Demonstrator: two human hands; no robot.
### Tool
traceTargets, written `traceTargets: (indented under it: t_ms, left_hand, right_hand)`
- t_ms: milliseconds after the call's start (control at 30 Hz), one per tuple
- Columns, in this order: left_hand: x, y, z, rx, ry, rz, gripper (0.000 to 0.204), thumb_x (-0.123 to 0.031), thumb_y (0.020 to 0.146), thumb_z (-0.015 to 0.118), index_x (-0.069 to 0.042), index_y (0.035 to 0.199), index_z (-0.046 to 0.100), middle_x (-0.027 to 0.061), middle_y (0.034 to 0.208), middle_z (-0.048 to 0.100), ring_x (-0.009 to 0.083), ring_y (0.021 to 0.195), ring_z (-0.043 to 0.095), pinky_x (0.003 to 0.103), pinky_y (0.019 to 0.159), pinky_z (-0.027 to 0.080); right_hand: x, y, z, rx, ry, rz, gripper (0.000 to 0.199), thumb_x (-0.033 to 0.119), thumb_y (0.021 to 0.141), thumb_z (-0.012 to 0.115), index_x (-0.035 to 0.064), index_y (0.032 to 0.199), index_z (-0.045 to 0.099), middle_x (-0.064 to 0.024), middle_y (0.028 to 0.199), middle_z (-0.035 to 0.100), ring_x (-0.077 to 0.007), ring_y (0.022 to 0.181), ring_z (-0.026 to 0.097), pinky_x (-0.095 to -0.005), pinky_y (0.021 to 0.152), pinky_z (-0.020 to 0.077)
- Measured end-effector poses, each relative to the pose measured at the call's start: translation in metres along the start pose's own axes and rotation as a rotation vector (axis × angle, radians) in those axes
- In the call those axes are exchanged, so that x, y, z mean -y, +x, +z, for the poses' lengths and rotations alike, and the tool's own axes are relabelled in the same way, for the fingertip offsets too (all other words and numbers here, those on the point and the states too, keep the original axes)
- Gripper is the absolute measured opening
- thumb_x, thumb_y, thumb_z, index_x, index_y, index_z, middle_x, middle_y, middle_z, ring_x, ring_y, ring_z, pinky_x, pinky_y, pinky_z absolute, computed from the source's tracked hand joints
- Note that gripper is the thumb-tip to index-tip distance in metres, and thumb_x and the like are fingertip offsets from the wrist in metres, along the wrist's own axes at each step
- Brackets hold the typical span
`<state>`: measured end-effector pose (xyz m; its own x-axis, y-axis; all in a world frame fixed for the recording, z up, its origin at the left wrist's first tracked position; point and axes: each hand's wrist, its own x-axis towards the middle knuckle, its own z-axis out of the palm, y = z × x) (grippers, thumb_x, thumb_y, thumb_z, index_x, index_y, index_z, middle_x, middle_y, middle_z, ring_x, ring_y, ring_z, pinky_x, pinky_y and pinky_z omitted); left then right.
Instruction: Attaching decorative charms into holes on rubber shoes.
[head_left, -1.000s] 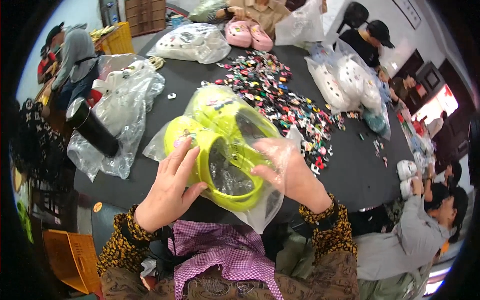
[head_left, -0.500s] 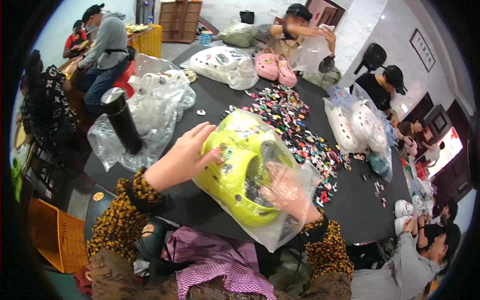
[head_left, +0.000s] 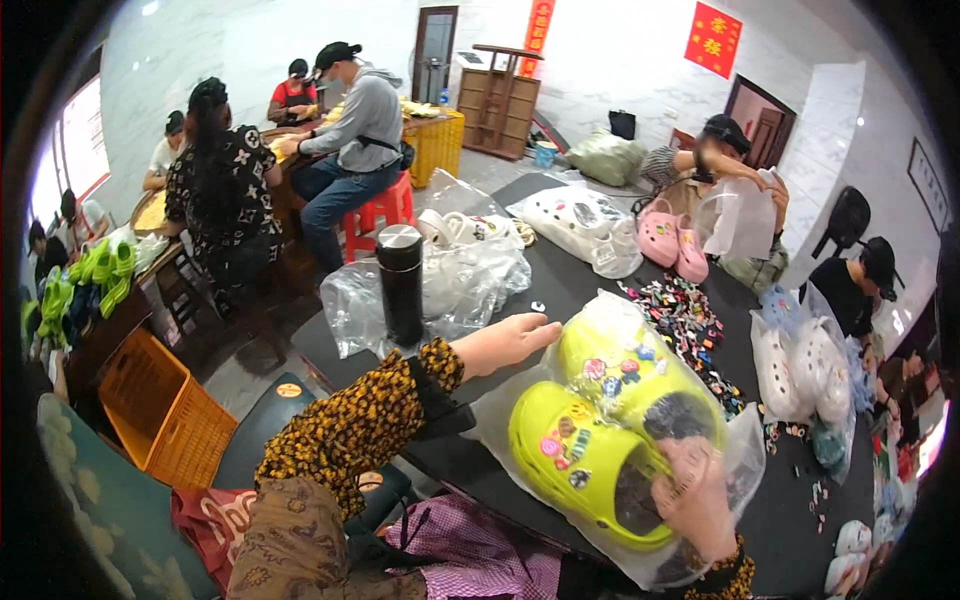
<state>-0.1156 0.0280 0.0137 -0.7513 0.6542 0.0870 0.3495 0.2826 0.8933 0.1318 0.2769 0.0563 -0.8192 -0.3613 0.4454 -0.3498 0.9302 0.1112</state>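
Note:
A pair of lime-green clogs (head_left: 590,455) with small colourful charms on their toes lies in a clear plastic bag (head_left: 742,452) at the near side of the black table. My right hand (head_left: 697,497) is inside the bag, its fingers gripping the clogs at their openings; some fingertips are hidden there. Over the table, just left of the bag, my left hand (head_left: 508,343) is stretched out flat and holds nothing. A heap of small charms (head_left: 690,320) spreads beyond the bag.
A black flask (head_left: 400,290) stands at the table's left beside bagged white clogs (head_left: 465,275). Pink clogs (head_left: 665,235) and more bagged pairs (head_left: 800,370) line the far and right sides. An orange basket (head_left: 170,415) is on the left. Several people work around.
The view has swung left. My left hand has come off the bag and away to its left. The clogs have turned so both toes and their charms show; my right hand stays in the bag.

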Motion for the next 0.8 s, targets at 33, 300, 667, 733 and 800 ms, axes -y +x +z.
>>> traceTargets:
  t_ms: [33,300,667,733,800]
  left_hand:
    - [-0.002,-0.001,0.001,0.027,-0.159,-0.094,0.051,-0.043,0.100,0.048,0.000,0.126,0.054,0.0174,0.113,0.062,0.0241,0.100,0.059,0.036,0.086,0.048]
    - [-0.006,0.013,0.018,-0.030,-0.599,-0.099,0.019,-0.021,0.096,0.059,-0.004,0.094,0.067,-0.0041,0.066,0.056,0.0055,0.052,0.047,0.023,0.046,0.036]
    - [0.000,0.041,-0.008,-0.465,-0.539,-0.101,0.014,-0.015,0.096,0.054,-0.005,0.092,0.062,-0.0036,0.063,0.051,0.0069,0.047,0.043,0.027,0.043,0.033]
    - [0.001,0.045,-0.008,-0.439,-0.548,-0.064,0.015,-0.016,0.097,0.054,-0.003,0.094,0.062,-0.0039,0.065,0.052,0.0055,0.048,0.042,0.027,0.043,0.033]
    - [0.002,0.051,-0.013,-0.429,-0.560,-0.086,0.018,-0.017,0.097,0.054,-0.001,0.098,0.063,-0.0033,0.066,0.053,0.0061,0.050,0.043,0.026,0.045,0.035]
  right_hand:
    - [-0.001,-0.001,-0.008,0.051,0.016,0.006,0.044,0.012,0.068,0.067,-0.0028,0.109,0.060,-0.0141,0.095,0.063,-0.0324,0.089,0.060,-0.0438,0.086,0.0451]
    - [0.004,-0.009,-0.030,0.088,0.143,0.150,0.043,0.005,0.067,0.066,-0.0011,0.109,0.060,-0.0142,0.092,0.061,-0.0347,0.086,0.058,-0.0448,0.080,0.0455]
    - [-0.010,-0.035,-0.022,0.044,0.087,0.124,0.041,0.003,0.071,0.063,-0.0008,0.111,0.057,-0.0170,0.092,0.057,-0.0344,0.088,0.055,-0.0445,0.078,0.0439]
    - [-0.009,-0.042,-0.023,0.064,0.098,0.157,0.040,0.003,0.072,0.062,-0.0012,0.112,0.057,-0.0170,0.093,0.058,-0.0341,0.088,0.055,-0.0437,0.077,0.0442]
    - [-0.007,-0.048,-0.023,0.051,0.140,0.172,0.041,-0.001,0.070,0.067,-0.0020,0.110,0.057,-0.0201,0.091,0.059,-0.0401,0.086,0.057,-0.0456,0.077,0.0460]
